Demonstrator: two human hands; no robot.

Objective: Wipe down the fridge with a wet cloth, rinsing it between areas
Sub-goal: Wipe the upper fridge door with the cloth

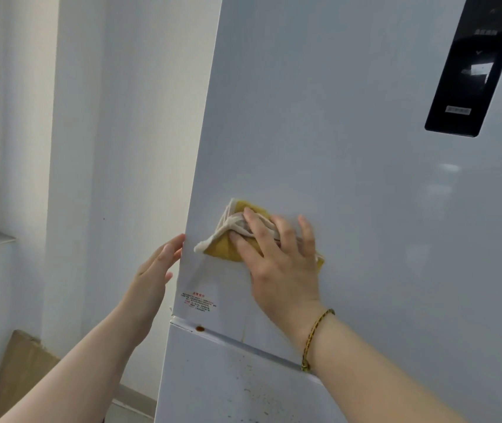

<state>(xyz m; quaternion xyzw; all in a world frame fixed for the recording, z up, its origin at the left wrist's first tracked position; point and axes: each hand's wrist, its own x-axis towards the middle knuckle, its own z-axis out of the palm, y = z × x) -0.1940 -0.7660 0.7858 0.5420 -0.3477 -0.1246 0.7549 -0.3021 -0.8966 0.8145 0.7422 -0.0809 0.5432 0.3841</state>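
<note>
Yellow-and-cream cloth (237, 236) is flat against the upper fridge door (365, 193) near its left edge, right hand (277, 254) pressing it with fingers spread. Left hand (155, 270), fingers straight, touches the door's edge.

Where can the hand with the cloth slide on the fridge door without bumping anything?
Plenty of bare door lies above the cloth up to the black panel, and rightward past the right hand. It is crowded at lower left: the left hand on the door edge and the sticker.
</note>
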